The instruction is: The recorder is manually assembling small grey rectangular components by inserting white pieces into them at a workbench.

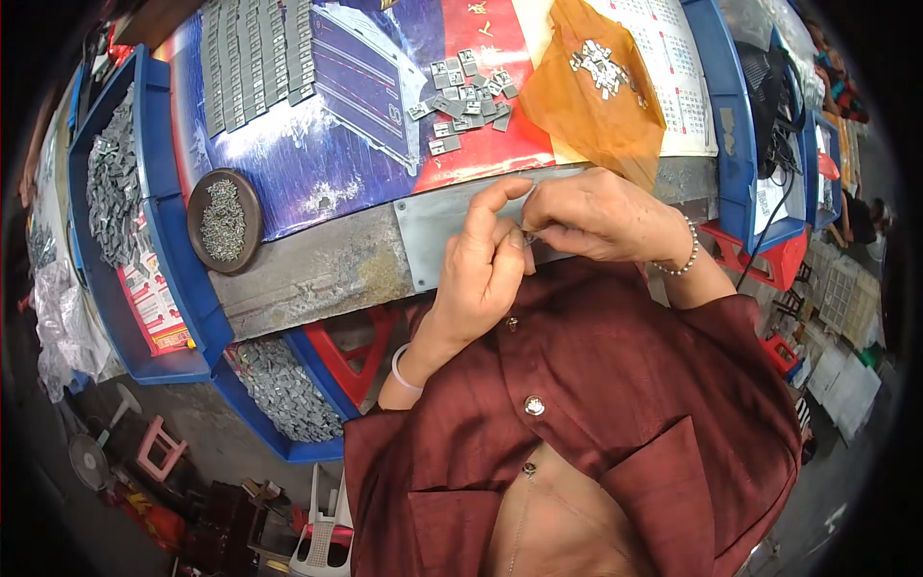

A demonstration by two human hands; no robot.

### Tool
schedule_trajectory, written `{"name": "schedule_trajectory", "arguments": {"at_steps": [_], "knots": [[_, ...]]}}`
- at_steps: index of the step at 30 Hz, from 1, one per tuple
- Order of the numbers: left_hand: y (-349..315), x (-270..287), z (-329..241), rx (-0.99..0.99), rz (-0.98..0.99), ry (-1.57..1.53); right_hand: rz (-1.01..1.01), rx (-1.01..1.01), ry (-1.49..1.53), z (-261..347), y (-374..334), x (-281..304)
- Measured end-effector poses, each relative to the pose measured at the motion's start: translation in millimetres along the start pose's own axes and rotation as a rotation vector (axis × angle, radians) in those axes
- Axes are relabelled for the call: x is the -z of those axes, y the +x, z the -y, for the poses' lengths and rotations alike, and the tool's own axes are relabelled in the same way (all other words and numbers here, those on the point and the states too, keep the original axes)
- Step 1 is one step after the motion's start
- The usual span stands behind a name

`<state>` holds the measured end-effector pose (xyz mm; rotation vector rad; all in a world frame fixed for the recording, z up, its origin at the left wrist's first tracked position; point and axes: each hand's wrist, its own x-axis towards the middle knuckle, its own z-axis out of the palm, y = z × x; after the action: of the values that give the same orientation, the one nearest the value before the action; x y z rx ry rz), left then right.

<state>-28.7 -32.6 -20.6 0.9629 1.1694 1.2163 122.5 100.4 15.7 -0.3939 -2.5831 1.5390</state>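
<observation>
My left hand (pixel 484 258) and my right hand (pixel 604 217) meet over a grey plate (pixel 418 245) at the table's near edge. Between their fingertips is a small part, mostly hidden; I cannot make out its kind. Both hands have their fingers pinched together around it, with the left index finger raised. Just beyond them lies a loose heap of small grey flat pieces (pixel 463 104). Farther right, small white pieces (pixel 603 69) lie on an orange-brown sheet (pixel 567 106). A round brown dish (pixel 252 207) of tiny metal parts stands to the left.
Rows of grey pieces (pixel 255 67) lie on the printed sheet (pixel 361 96) at the far left. Blue bins (pixel 197 279) filled with grey parts stand at the left and below the table. Another blue bin (pixel 728 125) borders the right side. Red stools (pixel 769 260) are beneath the table.
</observation>
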Motion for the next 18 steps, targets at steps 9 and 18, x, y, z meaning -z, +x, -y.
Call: {"name": "schedule_trajectory", "arguments": {"at_steps": [9, 18], "knots": [[3.6, 2.1, -0.4, 0.097, 0.047, -0.114, -0.045, -0.035, 0.134, -0.4, -0.8, 4.8], [2.7, -0.7, -2.5, 0.102, 0.048, -0.004, 0.163, 0.058, -0.044, 5.4, 6.0, 14.4]]}}
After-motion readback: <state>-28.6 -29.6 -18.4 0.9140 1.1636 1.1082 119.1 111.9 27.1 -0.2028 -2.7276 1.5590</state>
